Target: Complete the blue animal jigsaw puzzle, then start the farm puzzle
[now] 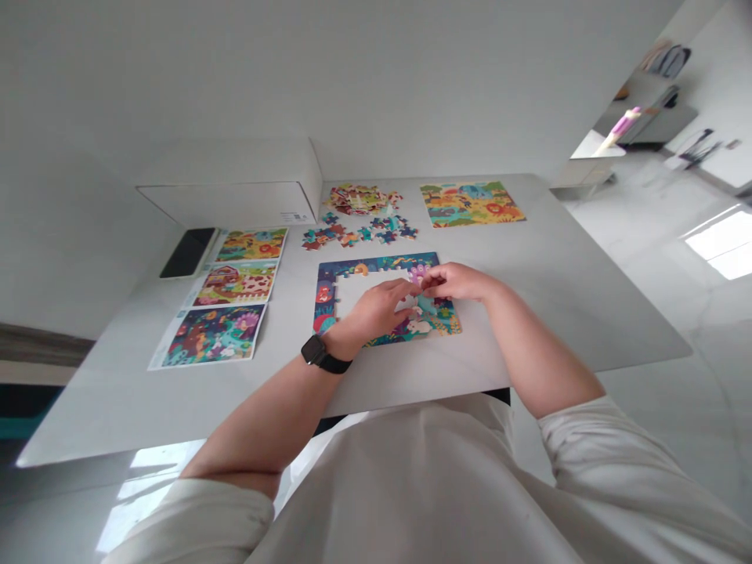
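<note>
A jigsaw puzzle (pixel 324 313) lies on the table in front of me, its dark blue picture border joined around a pale middle area. My left hand (pixel 381 307), with a black watch on the wrist, rests over the middle and lower part of it, thumb and fingers apart. At the puzzle's right side, my right hand (pixel 452 280) has its fingertips pinched together near a pink and teal part of the picture. Whatever is between those fingertips is too small and covered to make out. Both hands hide some of the puzzle.
Loose puzzle pieces (pixel 385 229) lie behind the puzzle, with another pile of pieces (pixel 361 199) farther back. A yellow animal puzzle (pixel 473 205) is at the back right. On the left are a picture sheet (pixel 235 283), a phone (pixel 188 252) and a white box (pixel 235 205).
</note>
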Motion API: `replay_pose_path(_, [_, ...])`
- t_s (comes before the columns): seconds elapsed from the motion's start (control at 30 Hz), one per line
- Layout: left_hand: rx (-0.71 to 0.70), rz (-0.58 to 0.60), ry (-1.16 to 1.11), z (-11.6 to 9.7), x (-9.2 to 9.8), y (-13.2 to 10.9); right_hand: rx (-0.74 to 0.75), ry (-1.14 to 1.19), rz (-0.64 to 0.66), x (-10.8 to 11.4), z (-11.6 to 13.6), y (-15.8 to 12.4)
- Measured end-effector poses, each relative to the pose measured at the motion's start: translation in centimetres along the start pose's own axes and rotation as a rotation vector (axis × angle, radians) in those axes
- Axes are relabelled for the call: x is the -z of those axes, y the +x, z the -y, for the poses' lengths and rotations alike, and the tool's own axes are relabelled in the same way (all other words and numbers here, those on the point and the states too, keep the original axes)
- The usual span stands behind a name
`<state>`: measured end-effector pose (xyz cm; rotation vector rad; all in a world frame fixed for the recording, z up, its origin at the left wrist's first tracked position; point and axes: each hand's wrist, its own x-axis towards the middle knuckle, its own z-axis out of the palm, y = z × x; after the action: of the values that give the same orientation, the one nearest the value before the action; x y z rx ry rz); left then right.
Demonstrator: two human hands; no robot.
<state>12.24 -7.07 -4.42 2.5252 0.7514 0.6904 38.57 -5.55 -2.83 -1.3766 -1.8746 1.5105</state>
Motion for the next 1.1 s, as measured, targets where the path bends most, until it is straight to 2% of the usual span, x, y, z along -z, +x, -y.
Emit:
replay_pose_path(0.27, [-0.009,0.012,0.013,0.4,-0.4,0.1,0.056,-0.129,0.028,0.3,-0.8,0.4])
replay_pose_path(0.6, [-0.03,0.036,0.012,0.8,-0.1,0.0,0.032,-0.307,-0.072,-0.2,0.0,0.3])
replay_pose_path(0.83, [-0.065,0.067,0.001,0.7,-0.2,0.0,0.053,-0.406,-0.081,-0.3,0.4,0.1])
replay_pose_path(1.1, [-0.071,0.078,0.008,0.6,-0.4,-0.1,0.084,-0.405,-0.086,-0.4,0.2,0.0])
